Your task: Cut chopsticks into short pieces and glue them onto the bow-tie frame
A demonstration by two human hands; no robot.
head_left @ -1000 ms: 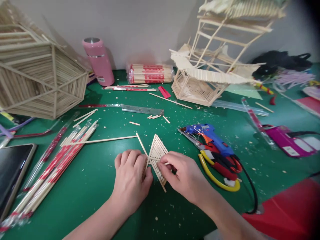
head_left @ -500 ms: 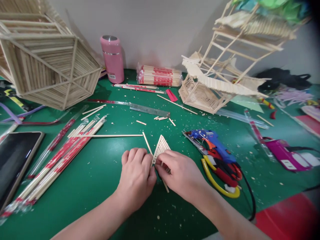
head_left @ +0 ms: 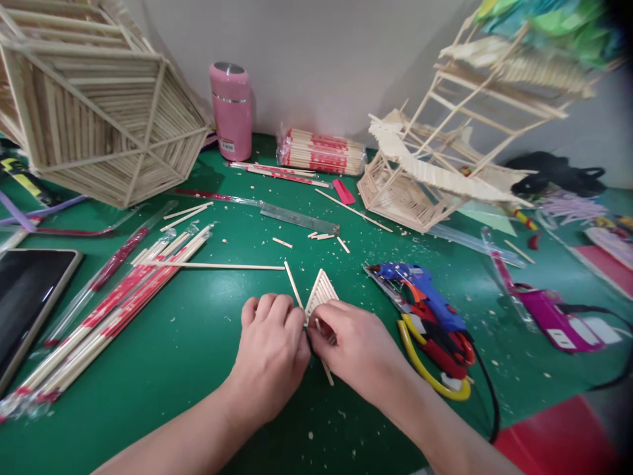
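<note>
A small triangular panel of thin wooden sticks (head_left: 321,289) lies on the green table, its lower part covered by my right hand (head_left: 353,343). My right thumb and fingers are pinched together at the panel's lower left corner, where a pale stick end shows between them. Just left of it, my left hand (head_left: 271,356) is closed, fingers curled, its tips against the corner. One slim wooden stick (head_left: 293,282) slants out above my left fingers. Below the hands another stick end (head_left: 327,374) pokes out; whether both belong to one stick is hidden.
Left are wrapped chopsticks (head_left: 123,297), a phone (head_left: 34,303) and a large stick-built structure (head_left: 113,132). A pink bottle (head_left: 231,112) and a chopstick bundle (head_left: 321,152) stand behind. Right are a blue glue gun (head_left: 425,290), yellow-handled pliers (head_left: 415,359) and a stick tower (head_left: 410,185).
The camera view has shifted slightly. Both hands stay at the panel's corner with almost the same grip, the right fingers moving only a little.
</note>
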